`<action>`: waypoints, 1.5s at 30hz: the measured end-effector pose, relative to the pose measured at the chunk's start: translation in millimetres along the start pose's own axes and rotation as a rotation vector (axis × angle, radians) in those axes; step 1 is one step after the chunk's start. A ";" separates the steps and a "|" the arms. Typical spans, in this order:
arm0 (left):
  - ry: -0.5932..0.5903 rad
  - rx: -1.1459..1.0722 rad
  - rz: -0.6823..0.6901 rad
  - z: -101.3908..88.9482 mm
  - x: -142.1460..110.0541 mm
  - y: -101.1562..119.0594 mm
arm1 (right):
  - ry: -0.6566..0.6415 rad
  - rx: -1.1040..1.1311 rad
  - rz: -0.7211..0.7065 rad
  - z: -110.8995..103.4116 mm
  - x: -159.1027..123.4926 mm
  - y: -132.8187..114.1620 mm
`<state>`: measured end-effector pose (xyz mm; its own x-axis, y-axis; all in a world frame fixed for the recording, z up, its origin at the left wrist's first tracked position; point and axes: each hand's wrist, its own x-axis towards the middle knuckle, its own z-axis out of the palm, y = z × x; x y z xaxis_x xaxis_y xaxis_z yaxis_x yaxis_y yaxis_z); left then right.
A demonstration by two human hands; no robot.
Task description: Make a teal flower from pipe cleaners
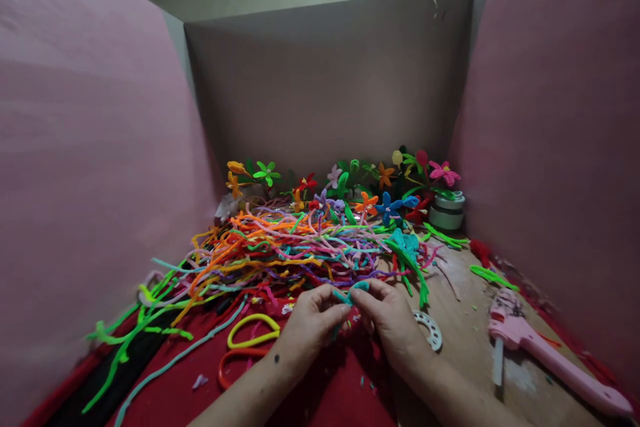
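Note:
My left hand (pixel 314 315) and my right hand (pixel 387 313) meet in the middle, above the red cloth. Between their fingertips is a short teal pipe cleaner (pixel 359 287), bent into small loops, pinched from both sides. Part of it is hidden behind my fingers. Just beyond my hands lies a big heap of coloured pipe cleaners (pixel 300 247). A teal pipe-cleaner bunch with green leaves (pixel 407 243) rests to the right of the heap. Beside my left wrist are scissors with a yellow handle loop (pixel 253 331) and an orange one.
A pink glue gun (pixel 535 340) lies on the brown board at right, near a white slotted ring (pixel 429 331). Pipe-cleaner flowers (pixel 389 209) stand along the back. A pale round container (pixel 447 210) stands at back right. Pink panels (pixel 90 147) wall both sides.

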<state>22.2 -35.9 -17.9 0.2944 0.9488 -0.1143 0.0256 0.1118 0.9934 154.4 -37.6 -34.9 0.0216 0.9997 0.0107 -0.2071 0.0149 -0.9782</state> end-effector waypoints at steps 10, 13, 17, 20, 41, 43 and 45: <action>0.052 0.017 0.007 1.6 -1.7 -0.1 | -0.004 -0.031 0.004 0.6 -4.6 -0.3; 0.055 -0.039 -0.035 2.2 -2.3 0.8 | -0.004 -0.047 0.010 -0.7 -4.5 0.1; 0.054 -0.082 -0.060 1.3 -2.2 1.5 | -0.040 -0.018 -0.014 -1.4 -5.8 -1.7; 0.046 -0.077 -0.051 0.2 -1.6 0.7 | -0.046 0.018 -0.015 -2.1 -8.0 -8.0; 0.076 0.061 -0.031 1.7 -1.5 -0.9 | -0.012 -0.004 -0.039 -4.1 -4.3 -2.3; 0.067 0.063 -0.021 0.7 -1.7 -1.9 | -0.022 0.016 -0.021 -3.9 -3.9 -1.0; 0.065 0.079 0.006 0.2 -2.2 -2.1 | -0.020 0.009 -0.007 -3.9 -3.8 -0.2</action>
<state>21.6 -38.3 -19.8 0.2323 0.9668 -0.1064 0.1004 0.0850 0.9913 158.1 -41.4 -35.5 0.0038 0.9998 0.0217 -0.2155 0.0220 -0.9763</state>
